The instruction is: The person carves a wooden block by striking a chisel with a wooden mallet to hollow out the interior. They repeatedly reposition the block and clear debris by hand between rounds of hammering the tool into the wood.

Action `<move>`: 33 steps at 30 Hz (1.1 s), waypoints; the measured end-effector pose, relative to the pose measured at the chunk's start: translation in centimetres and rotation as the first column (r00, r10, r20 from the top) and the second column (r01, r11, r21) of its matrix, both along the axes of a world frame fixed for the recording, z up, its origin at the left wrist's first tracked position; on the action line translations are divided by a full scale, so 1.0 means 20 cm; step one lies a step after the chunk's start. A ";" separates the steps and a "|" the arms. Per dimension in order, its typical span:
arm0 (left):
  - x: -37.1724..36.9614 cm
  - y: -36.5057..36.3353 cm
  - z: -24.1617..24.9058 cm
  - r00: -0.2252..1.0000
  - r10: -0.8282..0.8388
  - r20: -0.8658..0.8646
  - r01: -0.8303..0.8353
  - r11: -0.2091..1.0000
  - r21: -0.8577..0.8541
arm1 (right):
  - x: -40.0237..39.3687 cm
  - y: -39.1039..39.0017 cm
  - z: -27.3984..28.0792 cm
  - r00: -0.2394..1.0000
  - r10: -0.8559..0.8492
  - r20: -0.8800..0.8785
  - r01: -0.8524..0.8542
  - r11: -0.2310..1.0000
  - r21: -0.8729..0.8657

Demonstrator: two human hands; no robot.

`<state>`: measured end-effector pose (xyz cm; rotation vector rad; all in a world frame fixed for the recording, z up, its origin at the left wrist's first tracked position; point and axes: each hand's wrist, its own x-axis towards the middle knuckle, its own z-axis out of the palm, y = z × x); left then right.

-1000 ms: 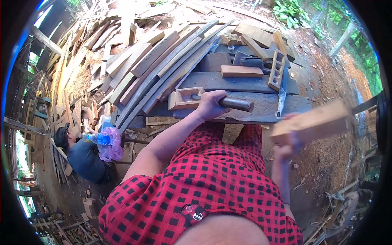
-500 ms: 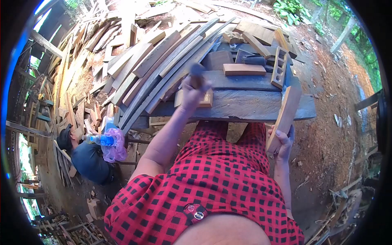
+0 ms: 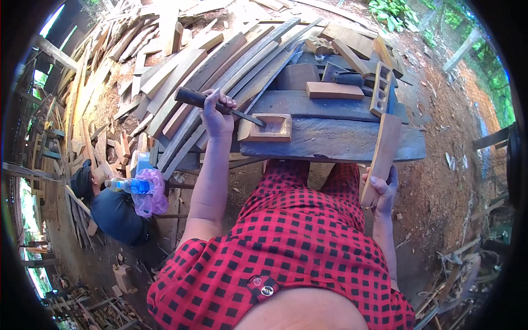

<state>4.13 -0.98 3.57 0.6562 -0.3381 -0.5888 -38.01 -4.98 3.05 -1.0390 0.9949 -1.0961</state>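
My left hand (image 3: 218, 111) is wrapped around a chisel (image 3: 190, 98) with a thick dark handle. The chisel leans over to the left, and its metal blade reaches down to the right into the recess of a small wooden block (image 3: 247, 131). That block lies on the near plank of the bench. At the right end of the bench my right hand (image 3: 383, 192) grips the lower end of a flat wooden bar (image 3: 383, 148), held upright and tilted slightly right.
On the bench (image 3: 341, 140) lie a reddish wood piece (image 3: 334, 91), a wooden piece with several square hollows (image 3: 380, 88) and a dark case (image 3: 348, 78). Long boards (image 3: 214, 60) are stacked left. A person (image 3: 118, 214) crouches at lower left, near a pink bag (image 3: 152, 192) and bottle (image 3: 129, 186).
My left hand has moved left, and the chisel has swung from roughly upright to a leftward lean, its blade now in the block's recess. My right hand and the wooden bar have barely moved.
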 end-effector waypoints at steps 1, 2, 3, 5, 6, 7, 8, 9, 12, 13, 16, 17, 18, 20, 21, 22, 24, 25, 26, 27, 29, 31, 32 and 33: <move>0.00 -0.01 -0.02 1.000 -0.003 -0.016 0.003 1.000 -0.016 | 0.01 0.00 0.01 1.000 0.000 -0.008 0.000 1.000 -0.003; 0.01 -0.01 -0.03 0.999 -0.007 -0.034 0.006 0.999 -0.032 | 0.03 0.00 0.03 1.000 0.023 -0.022 -0.023 1.000 0.001; 0.02 -0.01 -0.04 0.999 -0.007 -0.043 0.005 0.999 -0.034 | 0.05 0.00 0.05 0.998 0.046 -0.038 -0.046 0.999 0.005; 0.04 -0.02 -0.06 0.995 -0.045 -0.093 0.041 0.998 -0.047 | 0.09 -0.02 0.09 0.994 0.069 -0.084 -0.070 0.998 -0.005; 0.04 -0.02 -0.06 0.994 -0.042 -0.104 0.037 0.998 -0.052 | 0.12 -0.04 0.11 0.989 0.092 -0.118 -0.094 0.995 -0.014; 0.02 -0.03 -0.06 0.996 -0.039 -0.078 0.036 0.999 -0.039 | 0.18 -0.06 0.17 0.987 0.095 -0.128 -0.098 0.995 -0.017; 0.01 -0.03 -0.06 0.998 -0.035 -0.052 0.034 0.999 -0.023 | 0.24 -0.09 0.24 0.961 0.149 -0.232 -0.174 0.980 -0.095; 0.00 -0.04 -0.04 0.997 -0.035 -0.069 0.033 0.999 -0.030 | 0.31 -0.12 0.32 0.923 0.190 -0.335 -0.255 0.953 -0.164; 0.01 -0.05 -0.07 0.997 -0.064 -0.041 0.063 0.997 -0.037 | 0.60 -0.27 0.60 0.787 0.257 -0.561 -0.524 0.758 -0.388; 0.00 -0.04 -0.06 0.997 -0.074 -0.033 0.073 0.996 -0.045 | 0.73 -0.29 0.70 0.764 0.215 -0.608 -0.580 0.642 -0.501; 0.00 -0.03 -0.07 0.997 -0.077 -0.024 0.076 0.996 -0.054 | 1.11 -0.25 1.01 0.801 0.221 -0.556 -0.590 0.450 -0.670; 0.00 -0.03 -0.07 0.997 -0.079 -0.011 0.078 0.995 -0.065 | 1.24 -0.23 1.08 0.807 0.361 -0.467 -0.587 0.401 -0.703; 0.02 -0.03 -0.09 0.996 -0.083 -0.015 0.082 0.994 -0.068 | 1.33 -0.18 1.13 0.699 0.472 -0.537 -0.715 0.460 -0.526; 0.06 -0.06 -0.19 0.993 -0.119 -0.023 0.116 0.990 -0.085 | 1.55 -0.16 1.01 0.710 0.515 -0.480 -0.687 0.359 -0.631; 0.06 -0.09 -0.22 0.992 -0.124 -0.025 0.121 0.989 -0.090 | 1.60 -0.17 0.96 0.602 0.365 -0.710 -0.798 0.237 -0.554; 0.06 -0.11 -0.24 0.990 -0.049 -0.131 0.034 0.993 -0.116 | 1.65 -0.17 0.95 0.451 0.174 -0.875 -0.891 0.141 -0.431; 0.06 -0.09 -0.27 0.972 0.018 -0.235 -0.049 0.991 -0.128 | 1.79 -0.19 0.93 0.227 0.035 -0.973 -0.969 0.112 -0.222; 0.06 -0.05 -0.25 0.979 -0.070 -0.190 0.052 0.994 -0.098 | 1.83 -0.15 0.98 -0.015 -0.106 -0.994 -0.993 0.117 0.002; 0.04 -0.04 -0.24 0.975 -0.160 -0.154 0.151 0.986 -0.070 | 1.87 -0.17 1.07 -0.089 0.011 -0.996 -0.985 0.148 0.090; 0.03 -0.04 -0.20 0.983 -0.172 -0.068 0.163 0.979 -0.122 | 1.90 -0.14 1.16 0.002 -0.032 -0.999 -0.991 0.136 -0.006; 0.00 -0.05 -0.15 0.988 -0.146 -0.046 0.142 0.987 -0.077 | 1.97 -0.10 1.20 0.214 0.143 -0.966 -0.971 0.142 -0.194; 0.00 -0.07 -0.13 0.994 -0.108 0.005 0.109 0.993 -0.053 | 1.95 -0.07 1.28 0.313 0.249 -0.916 -0.948 0.131 -0.289; 0.00 -0.07 -0.14 0.995 -0.104 0.003 0.104 0.993 -0.061 | 1.91 -0.06 1.23 0.309 0.244 -0.919 -0.950 0.124 -0.287; 0.00 -0.07 -0.15 0.993 -0.112 0.043 0.114 0.992 -0.054 | 1.88 -0.07 1.12 0.416 0.181 -0.891 -0.909 0.127 -0.398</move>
